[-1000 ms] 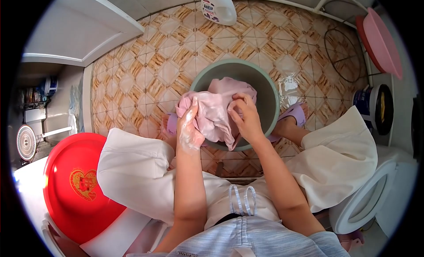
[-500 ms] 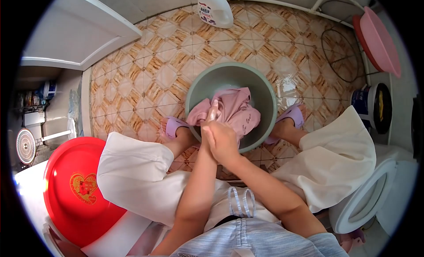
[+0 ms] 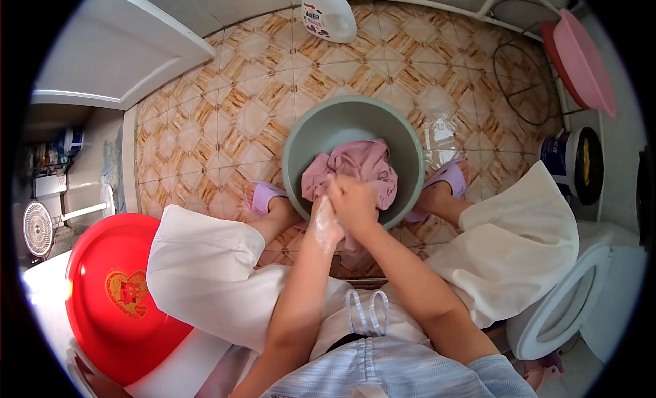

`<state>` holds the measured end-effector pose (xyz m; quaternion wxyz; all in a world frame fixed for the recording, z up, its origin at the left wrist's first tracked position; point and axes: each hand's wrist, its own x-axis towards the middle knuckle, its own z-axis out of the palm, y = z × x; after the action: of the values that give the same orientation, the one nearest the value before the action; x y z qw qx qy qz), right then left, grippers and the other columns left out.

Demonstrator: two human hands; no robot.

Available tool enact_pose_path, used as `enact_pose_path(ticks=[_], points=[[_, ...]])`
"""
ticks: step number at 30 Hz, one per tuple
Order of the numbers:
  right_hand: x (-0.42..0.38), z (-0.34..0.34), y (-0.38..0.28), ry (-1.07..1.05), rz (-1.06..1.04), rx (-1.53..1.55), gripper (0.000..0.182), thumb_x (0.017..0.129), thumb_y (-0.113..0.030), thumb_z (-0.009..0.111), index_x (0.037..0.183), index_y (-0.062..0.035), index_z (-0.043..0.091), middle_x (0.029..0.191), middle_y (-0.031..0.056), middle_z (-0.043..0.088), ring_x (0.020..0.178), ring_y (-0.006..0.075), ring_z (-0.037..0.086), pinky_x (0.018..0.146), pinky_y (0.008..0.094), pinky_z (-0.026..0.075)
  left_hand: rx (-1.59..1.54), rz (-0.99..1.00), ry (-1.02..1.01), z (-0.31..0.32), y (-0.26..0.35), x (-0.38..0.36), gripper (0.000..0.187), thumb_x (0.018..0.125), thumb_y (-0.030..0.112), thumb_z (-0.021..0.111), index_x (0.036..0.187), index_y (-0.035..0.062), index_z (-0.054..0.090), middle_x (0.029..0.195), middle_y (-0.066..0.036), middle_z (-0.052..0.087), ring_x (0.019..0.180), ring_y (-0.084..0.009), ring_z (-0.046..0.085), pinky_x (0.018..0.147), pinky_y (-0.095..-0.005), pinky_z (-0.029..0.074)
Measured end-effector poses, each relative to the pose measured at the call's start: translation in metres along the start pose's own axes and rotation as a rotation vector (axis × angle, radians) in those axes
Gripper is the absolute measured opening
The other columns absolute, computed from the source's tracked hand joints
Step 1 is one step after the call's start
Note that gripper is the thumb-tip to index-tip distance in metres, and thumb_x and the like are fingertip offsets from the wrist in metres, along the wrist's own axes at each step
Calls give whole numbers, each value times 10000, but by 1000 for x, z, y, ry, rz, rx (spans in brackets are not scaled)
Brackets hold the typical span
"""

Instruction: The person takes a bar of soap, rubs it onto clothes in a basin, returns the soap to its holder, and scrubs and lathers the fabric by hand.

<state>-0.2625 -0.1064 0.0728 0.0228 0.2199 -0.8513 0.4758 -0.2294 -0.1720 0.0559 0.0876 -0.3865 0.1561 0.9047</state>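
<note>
A grey-green basin [image 3: 311, 128] stands on the tiled floor between my feet, with a wet pink cloth [image 3: 365, 158] bunched inside it. Over the basin's near side, both hands come together above the cloth. My left hand [image 3: 326, 219] is wet, with whitish suds on its wrist, and its fingers are hidden or blurred. Against it lies my right hand [image 3: 354, 203], fingers bent in and smeared by motion. Whether either hand grips the cloth cannot be seen.
A detergent bottle [image 3: 328, 15] stands by the far wall. At left are a red basin [image 3: 96, 288], a white fan [image 3: 38, 228] and a door [image 3: 116, 42]. To the right are a toilet [image 3: 567, 309], a dark bucket [image 3: 570, 165] and a pink basin [image 3: 581, 63].
My right hand has moved slightly toward the cloth, off my left wrist and onto the left hand. Suds now show on the left wrist. The cloth lies further inside the basin.
</note>
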Motion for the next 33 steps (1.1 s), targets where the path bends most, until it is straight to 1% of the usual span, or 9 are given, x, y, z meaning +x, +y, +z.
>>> enact_pose_path(ticks=[2,4,10,12,17,22,27,32,33], points=[[12,-11,20,-30,384,-35,309,832,-222,601,581,-64,515,568,139,544,514,317,561,480,415,417,9,-29,40,7,-2,-5,236,978,226,421,1014,46,568,976,-46,615,871,-174,592,772,-285,486],[0,-14,-10,3,262,-32,318,841,-239,592,584,-64,525,572,144,545,513,325,558,479,417,417,1,-31,56,8,-3,0,225,975,209,421,1032,43,563,1006,-43,609,907,-168,585,813,-298,480],[-2,-2,11,9,53,33,370,874,-286,566,595,-44,542,582,154,554,505,342,549,473,424,415,-223,158,-1061,-46,-13,41,295,975,214,373,1141,41,543,1079,-59,631,961,-186,611,878,-309,478],[10,-9,35,-28,470,-42,367,868,-286,574,588,-51,536,578,150,549,497,332,545,470,421,408,-43,40,99,6,-9,0,198,968,195,437,1027,54,563,995,-40,606,913,-158,586,831,-312,476],[-17,-8,-39,-56,78,57,392,877,-316,536,581,-58,537,551,166,518,487,349,520,477,423,402,-68,0,-34,-2,-6,3,276,919,208,479,1151,64,523,1040,-71,608,951,-205,593,880,-334,446],[8,-9,2,21,357,-5,350,860,-282,569,587,-65,542,556,168,522,502,359,527,489,433,403,-144,-105,-204,-10,-7,6,467,868,238,497,1307,80,471,1134,-111,613,1044,-264,592,975,-352,393],[-7,-7,-17,35,130,28,367,865,-275,572,580,-46,542,538,175,515,477,358,523,472,435,384,-74,8,-98,-8,-7,9,293,913,207,484,1166,65,522,1025,-68,611,936,-203,597,858,-319,451],[7,-9,14,45,493,10,365,900,-277,529,618,-48,555,545,176,517,493,353,528,469,427,380,-32,28,-19,-8,-8,7,176,958,177,471,1025,49,574,916,-26,608,828,-141,603,742,-287,508],[-1,-9,-6,54,335,62,375,909,-289,517,627,-44,557,553,177,523,493,357,526,475,427,386,36,163,11,12,-4,-8,183,964,184,459,999,54,583,877,-15,612,780,-115,605,672,-240,509]])
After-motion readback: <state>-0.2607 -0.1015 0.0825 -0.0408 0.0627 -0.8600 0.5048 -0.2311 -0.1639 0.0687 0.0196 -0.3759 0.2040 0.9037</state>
